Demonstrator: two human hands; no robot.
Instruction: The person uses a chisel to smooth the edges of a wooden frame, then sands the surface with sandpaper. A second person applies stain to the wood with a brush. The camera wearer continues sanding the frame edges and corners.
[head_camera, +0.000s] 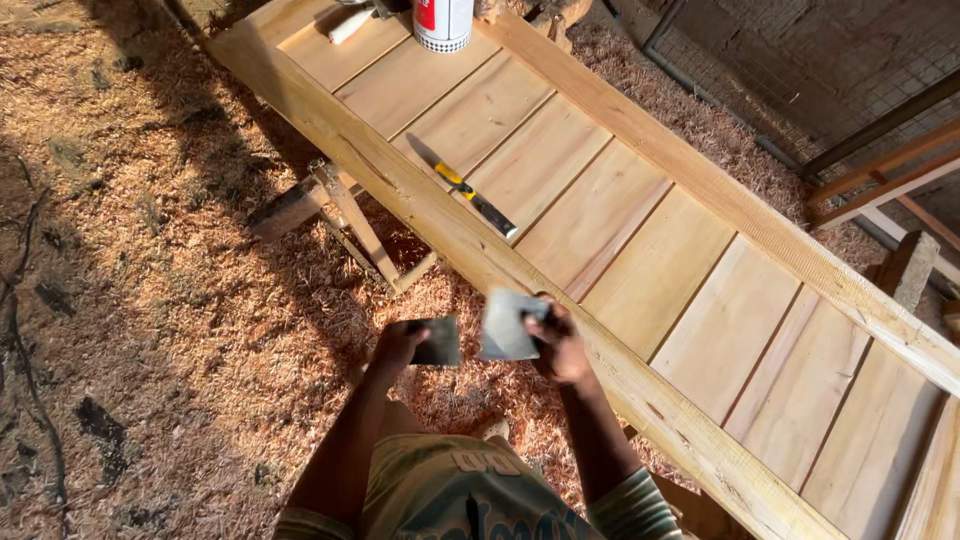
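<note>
Item: wooden door (640, 250), panelled, lying flat on a trestle (345, 215) over sawdust (150, 300).
Left hand (400, 345): clenched on a dark scraper (438, 342).
Right hand (560, 345): grasping a pale sheet (505, 325), possibly sandpaper.
Both held clear of the door's near edge.
On the door: putty knife (478, 200), can (442, 22).
Step, as judged: readying tools. Next calls for bringing one down onto the panels.

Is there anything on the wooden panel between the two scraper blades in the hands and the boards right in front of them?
Nothing visible. The left hand holds a dark blade, the right hand a grey blade, over the wooden panel edge. A yellow-handled knife and a can lie farther up.
</note>
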